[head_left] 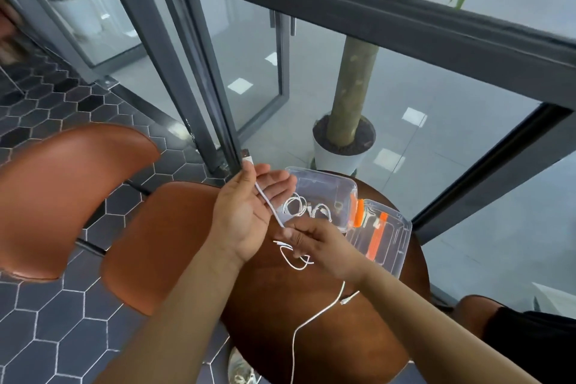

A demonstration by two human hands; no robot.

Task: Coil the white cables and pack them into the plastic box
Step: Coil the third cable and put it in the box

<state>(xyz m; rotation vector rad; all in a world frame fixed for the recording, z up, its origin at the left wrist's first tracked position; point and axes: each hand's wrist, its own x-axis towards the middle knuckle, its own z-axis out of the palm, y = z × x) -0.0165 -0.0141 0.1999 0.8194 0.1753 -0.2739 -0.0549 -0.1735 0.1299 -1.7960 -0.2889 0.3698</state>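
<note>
Grip: left hand thumb pins white cable across flat palm; right hand pinches it, beside plastic box.

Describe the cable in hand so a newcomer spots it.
Over the brown table, beside the clear plastic box, two hands hold one white cable. The left hand pinches its USB end, the right hand grips lower. Unlike the coiled cables in the box, it trails loose.

Head-worn wide-angle view looks steeply down, close over a round table.
</note>
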